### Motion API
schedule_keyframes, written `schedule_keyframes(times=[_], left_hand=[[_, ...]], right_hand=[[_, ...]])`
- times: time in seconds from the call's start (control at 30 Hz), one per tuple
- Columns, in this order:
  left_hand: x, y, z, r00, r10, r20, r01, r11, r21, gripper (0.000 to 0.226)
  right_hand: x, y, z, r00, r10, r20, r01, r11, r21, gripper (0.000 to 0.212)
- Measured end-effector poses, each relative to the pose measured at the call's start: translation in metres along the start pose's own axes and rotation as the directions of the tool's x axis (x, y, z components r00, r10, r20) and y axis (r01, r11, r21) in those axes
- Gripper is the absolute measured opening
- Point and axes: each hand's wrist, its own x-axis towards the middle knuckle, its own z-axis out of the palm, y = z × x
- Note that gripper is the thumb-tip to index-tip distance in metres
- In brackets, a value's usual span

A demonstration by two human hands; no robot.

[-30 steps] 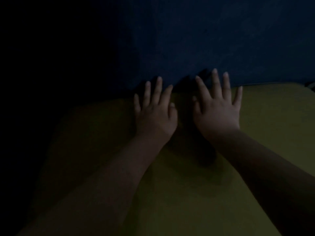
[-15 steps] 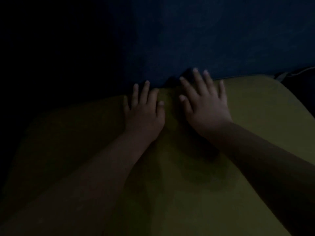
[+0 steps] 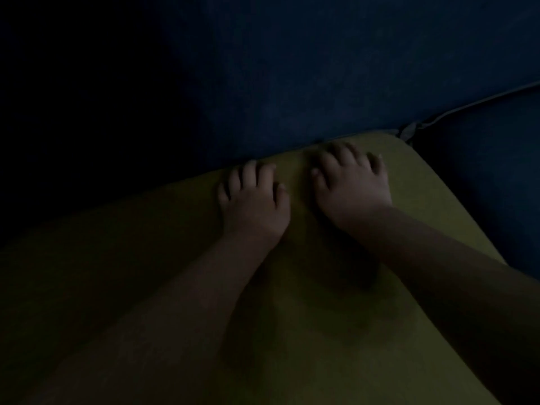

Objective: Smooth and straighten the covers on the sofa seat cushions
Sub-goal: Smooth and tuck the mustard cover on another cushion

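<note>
Where the yellow cushion cover (image 3: 321, 331) meets the blue backrest (image 3: 292, 83), the left hand (image 3: 254, 206) and right hand (image 3: 350, 185) lie with fingers (image 3: 249, 172) bent. Whether either grip pinches cloth is unclear.

light: very dim | blue backrest (image 3: 321, 68) behind | blue piped cushion (image 3: 482, 176) right
</note>
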Motion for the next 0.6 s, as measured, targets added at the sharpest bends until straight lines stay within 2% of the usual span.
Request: schedule_keyframes(times=[0.07,0.13,0.2,0.27,0.33,0.37,0.47,0.6], left_hand=[[0.011,0.035,-0.006,0.999,-0.008,-0.04,0.004,0.995,-0.103,0.046],[0.019,0.074,-0.01,0.99,0.083,-0.116,-0.102,0.981,-0.167,0.048],[0.022,0.104,-0.006,0.97,0.172,-0.174,-0.203,0.963,-0.177,0.05],[0.022,0.115,0.011,0.973,0.213,-0.088,-0.221,0.97,-0.099,0.051],[0.019,0.114,0.034,0.979,0.196,0.049,-0.199,0.978,0.058,0.052],[0.019,0.112,0.041,0.981,0.179,0.075,-0.186,0.977,0.108,0.053],[0.024,0.114,0.045,0.984,0.163,0.069,-0.172,0.973,0.153,0.054],[0.021,0.114,0.041,0.984,0.174,0.049,-0.179,0.973,0.146,0.054]], right_hand=[[0.001,0.013,-0.017,0.99,0.013,-0.139,-0.004,0.998,0.066,0.052],[0.002,0.032,-0.031,0.948,0.056,-0.313,-0.012,0.99,0.141,0.052],[0.001,0.053,-0.034,0.911,0.098,-0.401,-0.023,0.982,0.186,0.052],[-0.002,0.073,-0.024,0.943,0.114,-0.312,-0.061,0.983,0.174,0.053],[-0.006,0.086,-0.001,0.989,0.135,-0.066,-0.126,0.984,0.122,0.054],[-0.006,0.091,0.008,0.988,0.151,0.019,-0.152,0.981,0.119,0.055],[-0.002,0.096,0.013,0.985,0.163,0.054,-0.17,0.975,0.145,0.055],[-0.004,0.094,0.009,0.986,0.164,0.028,-0.166,0.976,0.14,0.055]])
